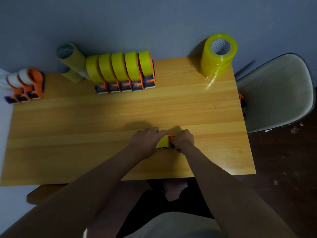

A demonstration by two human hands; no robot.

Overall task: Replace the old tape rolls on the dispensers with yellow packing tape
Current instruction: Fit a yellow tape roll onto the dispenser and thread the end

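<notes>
An orange dispenser (pixel 170 140) carrying a yellow tape roll (pixel 163 142) sits on the wooden table (pixel 85 134) near its front edge, mostly hidden between my hands. My left hand (pixel 145 143) grips the roll side from the left. My right hand (pixel 184 140) grips the dispenser's right side, fingers curled around it. At the back stands a row of several orange dispensers with yellow rolls (pixel 121 69). Far left, three orange dispensers with white, nearly spent rolls (pixel 24 83) stand at the table edge. A wrapped stack of new yellow tape (pixel 217 55) stands back right.
Two stacks of used cardboard cores (pixel 72 62) lean by the wall behind the dispenser row. A grey chair (pixel 274 93) stands at the table's right, with something orange (pixel 242 98) at its seat edge. Dark floor with scraps lies on the right.
</notes>
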